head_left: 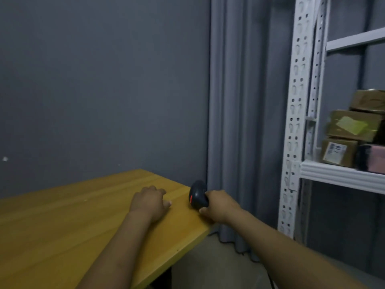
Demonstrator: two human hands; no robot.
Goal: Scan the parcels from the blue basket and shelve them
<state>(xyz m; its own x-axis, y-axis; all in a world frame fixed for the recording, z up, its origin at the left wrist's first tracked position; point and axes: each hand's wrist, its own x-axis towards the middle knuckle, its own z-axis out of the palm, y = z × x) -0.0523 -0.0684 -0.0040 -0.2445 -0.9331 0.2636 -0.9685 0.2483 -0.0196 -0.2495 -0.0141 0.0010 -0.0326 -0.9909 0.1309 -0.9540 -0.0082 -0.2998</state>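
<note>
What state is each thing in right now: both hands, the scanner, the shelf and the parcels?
Left hand: rests on the table, fingers loosely curled, holding nothing.
Right hand: grips the scanner.
Scanner: held at the table's far right corner, red mark showing.
Shelf: carries parcels.
Parcels: stacked, taped shut.
Curtain: hangs drawn.

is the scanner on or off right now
Probably on: a small red strip shows on the dark head of the barcode scanner, which the right hand grips at the table corner; a painted mark cannot be ruled out.
</note>
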